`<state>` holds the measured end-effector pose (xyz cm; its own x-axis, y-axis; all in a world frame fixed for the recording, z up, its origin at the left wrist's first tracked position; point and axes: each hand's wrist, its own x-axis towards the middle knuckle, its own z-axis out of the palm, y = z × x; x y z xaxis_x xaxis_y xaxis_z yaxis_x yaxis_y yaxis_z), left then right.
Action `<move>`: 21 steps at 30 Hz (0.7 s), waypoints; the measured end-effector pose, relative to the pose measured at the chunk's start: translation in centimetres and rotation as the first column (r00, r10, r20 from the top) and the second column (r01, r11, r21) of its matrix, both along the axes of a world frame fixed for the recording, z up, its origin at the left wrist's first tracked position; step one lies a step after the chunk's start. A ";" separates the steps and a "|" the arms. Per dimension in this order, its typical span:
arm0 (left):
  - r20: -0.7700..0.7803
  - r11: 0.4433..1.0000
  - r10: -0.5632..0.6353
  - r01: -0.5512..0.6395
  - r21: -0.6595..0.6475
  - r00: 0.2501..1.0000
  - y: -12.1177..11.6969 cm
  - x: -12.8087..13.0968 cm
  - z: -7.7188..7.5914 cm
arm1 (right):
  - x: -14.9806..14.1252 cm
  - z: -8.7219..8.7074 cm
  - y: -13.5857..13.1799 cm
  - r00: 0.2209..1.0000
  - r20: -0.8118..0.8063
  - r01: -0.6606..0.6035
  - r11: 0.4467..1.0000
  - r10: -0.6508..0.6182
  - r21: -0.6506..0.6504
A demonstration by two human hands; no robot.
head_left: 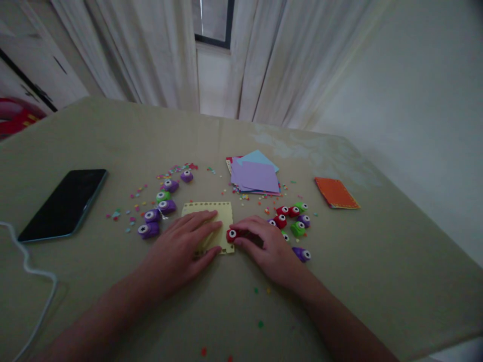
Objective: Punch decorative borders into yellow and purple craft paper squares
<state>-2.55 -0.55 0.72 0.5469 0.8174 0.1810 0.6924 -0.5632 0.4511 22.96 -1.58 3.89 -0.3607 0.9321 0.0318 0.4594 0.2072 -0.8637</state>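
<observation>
A pale yellow square of paper point(225, 213) lies on the table in front of me, with small punched holes along its top and bottom edges. My left hand point(188, 246) rests flat across its left part, fingers spread. At the paper's right edge, my right hand point(269, 246) pinches a small red craft punch point(231, 235) between thumb and fingers. Several red, green and purple punches, among them a purple one point(302, 254), sit just beyond my right hand. More purple punches point(149, 230) and a green one point(163, 196) form a line left of the paper.
A stack of coloured paper squares point(256, 176) lies farther back, and an orange square with a punched border point(336, 193) is at the right. Left are a dark tablet point(68, 201) and a white cable point(41, 272). Punched confetti point(181, 168) is scattered about the table point(151, 136).
</observation>
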 end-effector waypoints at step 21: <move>0.002 1.000 0.003 -0.003 0.003 1.000 0.2 -0.1 -0.3 | 0.1 0.1 0.0 1.000 -0.024 -0.015 0.999 0.014 -0.039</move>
<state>-2.62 -0.35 0.45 0.5442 0.8184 0.1843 0.6932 -0.5624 0.4507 23.07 -1.57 3.96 -0.3740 0.9274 0.0041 0.4360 0.1797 -0.8818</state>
